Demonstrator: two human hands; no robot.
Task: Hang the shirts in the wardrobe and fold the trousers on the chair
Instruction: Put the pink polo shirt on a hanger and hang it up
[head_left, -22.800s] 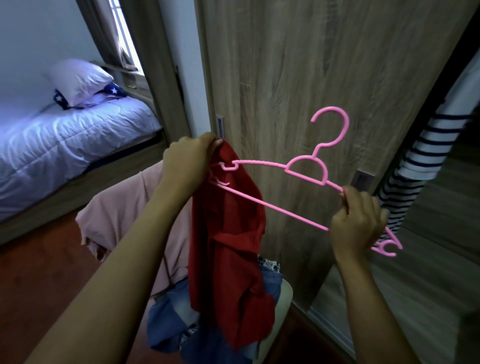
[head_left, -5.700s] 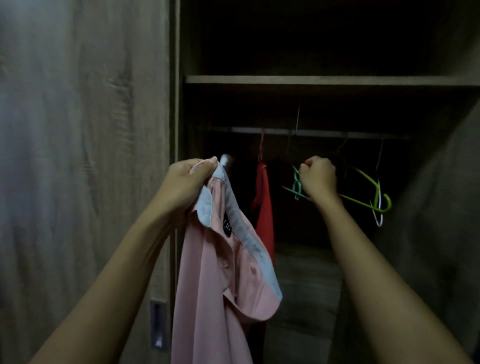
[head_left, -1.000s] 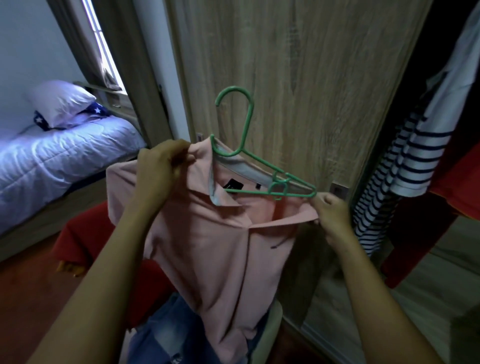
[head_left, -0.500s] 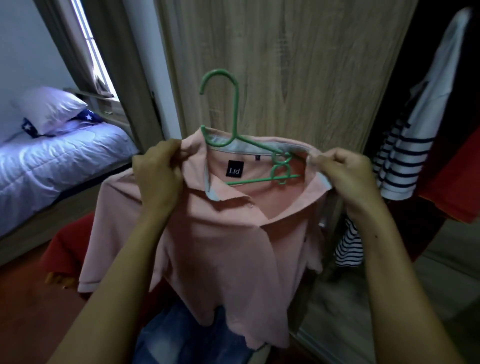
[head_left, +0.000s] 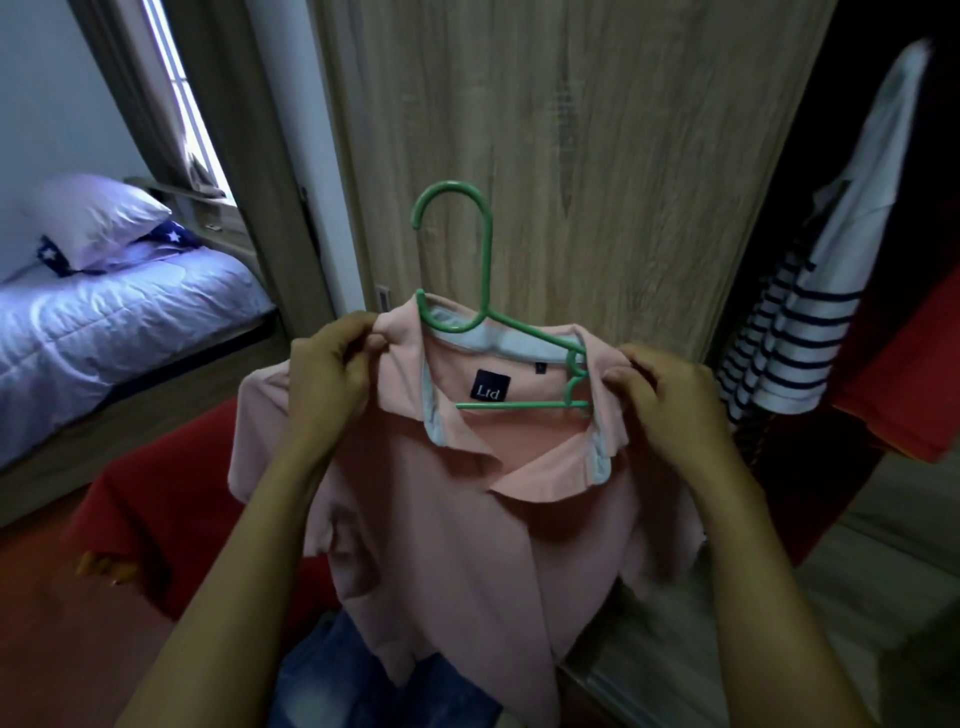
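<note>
Pink shirt (head_left: 467, 545) over half-hidden green hanger (head_left: 487, 260)

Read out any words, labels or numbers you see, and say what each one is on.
"Ltd": white letters on the dark label inside the collar of the pink shirt.
Small dark tag to its right: too small to read.
No other text shows.
</note>
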